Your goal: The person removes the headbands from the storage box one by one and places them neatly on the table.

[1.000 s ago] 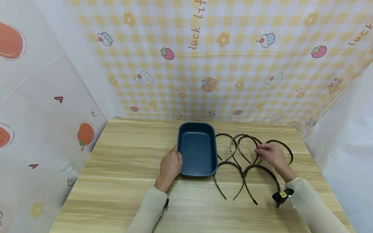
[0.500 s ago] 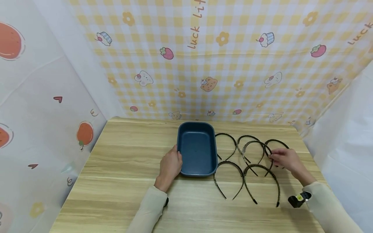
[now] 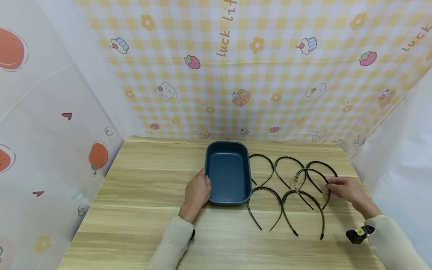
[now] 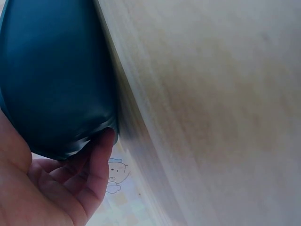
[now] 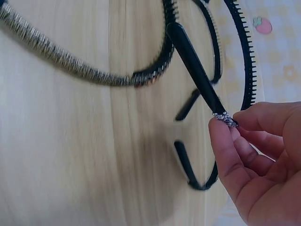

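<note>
A dark blue rectangular tub [image 3: 227, 178] stands mid-table with its inner floor showing. My left hand [image 3: 197, 191] grips its left side; in the left wrist view the curled fingers [image 4: 96, 174] press the tub's wall [image 4: 56, 70]. Toward the table's right, my right hand [image 3: 349, 191] pinches a thin dark headband [image 3: 308, 169] by one arm. The right wrist view shows thumb and finger on a glittery patch of that headband [image 5: 195, 66], whose black tip points away from the hand. In the head view, its outline overlaps the back right headband [image 3: 318, 162] and front right headband [image 3: 323, 217].
Right of the tub lie more toothed headbands: a back left one [image 3: 260, 155], a back middle one [image 3: 287, 157] and a front left one [image 3: 264, 188]. They rest on a wood-grain table [image 3: 148, 172]. A checked cloth [image 3: 216, 75] hangs behind the table.
My right hand has carried the pinched headband rightward and nearer the front, off the back left and middle ones. The left hand and tub have stayed put.
</note>
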The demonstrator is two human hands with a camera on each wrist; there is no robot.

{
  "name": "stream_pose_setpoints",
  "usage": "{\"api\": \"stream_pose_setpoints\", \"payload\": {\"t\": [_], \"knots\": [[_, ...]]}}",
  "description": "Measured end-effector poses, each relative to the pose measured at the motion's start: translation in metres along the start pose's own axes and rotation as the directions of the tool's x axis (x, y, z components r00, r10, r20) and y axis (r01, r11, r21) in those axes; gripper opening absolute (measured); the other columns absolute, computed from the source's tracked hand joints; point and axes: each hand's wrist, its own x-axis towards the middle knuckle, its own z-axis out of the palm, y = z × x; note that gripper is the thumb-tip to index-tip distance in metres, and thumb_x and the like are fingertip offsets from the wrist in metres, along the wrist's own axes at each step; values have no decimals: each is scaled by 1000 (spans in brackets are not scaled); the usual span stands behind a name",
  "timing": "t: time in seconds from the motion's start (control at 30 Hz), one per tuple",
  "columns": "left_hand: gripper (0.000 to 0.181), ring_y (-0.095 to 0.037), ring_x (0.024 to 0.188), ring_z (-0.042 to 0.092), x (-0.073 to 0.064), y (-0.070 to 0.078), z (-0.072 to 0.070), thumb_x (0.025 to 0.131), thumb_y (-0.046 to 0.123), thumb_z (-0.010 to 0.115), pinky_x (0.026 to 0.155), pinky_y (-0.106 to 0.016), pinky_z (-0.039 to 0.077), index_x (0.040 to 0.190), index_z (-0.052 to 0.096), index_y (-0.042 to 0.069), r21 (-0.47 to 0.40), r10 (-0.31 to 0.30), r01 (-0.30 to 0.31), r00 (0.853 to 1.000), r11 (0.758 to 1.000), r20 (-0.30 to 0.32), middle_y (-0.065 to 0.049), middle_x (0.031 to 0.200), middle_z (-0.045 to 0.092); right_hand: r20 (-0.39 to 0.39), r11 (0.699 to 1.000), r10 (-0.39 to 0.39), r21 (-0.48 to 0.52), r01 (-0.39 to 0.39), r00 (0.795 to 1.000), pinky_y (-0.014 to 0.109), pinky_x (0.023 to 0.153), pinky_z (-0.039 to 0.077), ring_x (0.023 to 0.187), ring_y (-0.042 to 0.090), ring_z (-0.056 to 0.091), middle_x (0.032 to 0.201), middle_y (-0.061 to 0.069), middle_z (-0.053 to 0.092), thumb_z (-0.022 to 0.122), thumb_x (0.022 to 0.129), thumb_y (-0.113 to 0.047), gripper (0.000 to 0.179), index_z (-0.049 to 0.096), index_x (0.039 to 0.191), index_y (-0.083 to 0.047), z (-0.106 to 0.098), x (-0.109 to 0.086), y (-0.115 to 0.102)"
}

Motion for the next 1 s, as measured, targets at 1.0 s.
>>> {"api": "stream_pose_setpoints", "payload": {"t": [1.0], "knots": [[40, -37, 80, 70, -2, 3, 0, 100, 13, 52, 58, -46, 55, 135, 56, -6, -16, 15, -15, 1000, 1000, -10, -21, 109, 70, 212, 959, 126, 222, -173, 969, 24, 70, 57, 78, 1, 67, 89, -13, 74, 55, 99, -4, 26, 75, 96, -20, -46, -38, 75]]}}
